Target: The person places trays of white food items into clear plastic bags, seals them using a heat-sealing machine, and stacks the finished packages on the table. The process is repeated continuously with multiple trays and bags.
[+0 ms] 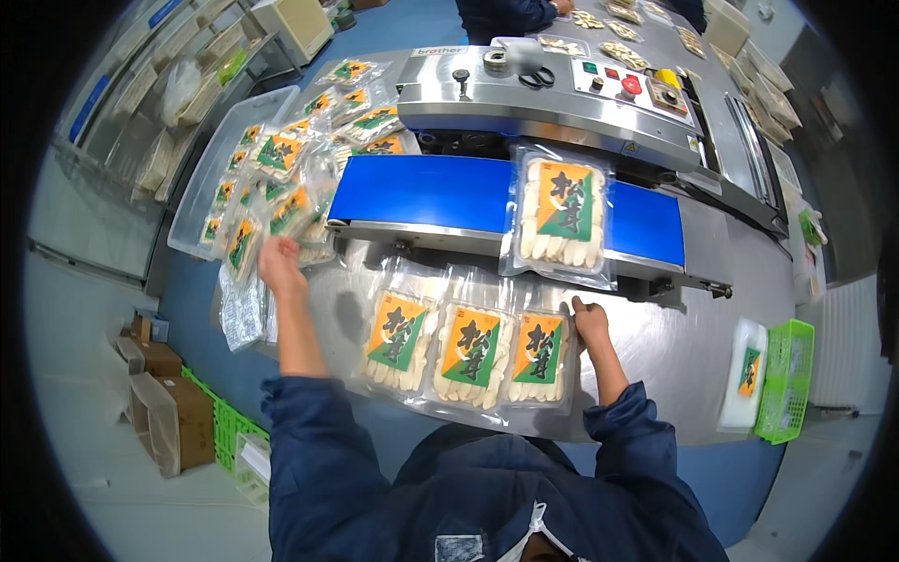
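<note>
Three clear plastic bags of pale, finger-like pieces lie side by side on the steel table, a left bag, a middle bag and a right bag. Each carries an orange-and-green label. My right hand is closed at the upper right edge of the right bag. To the left, my left hand reaches the pile, its fingers closed at the lower edge of a similar, slightly blurred bag. Another bag rests across the blue conveyor belt, overhanging its near edge.
Behind the belt stands a steel sealing machine with a red knob and black scissors on top. A clear bin holds several bags. A green basket sits at the right edge. A person works at the far table.
</note>
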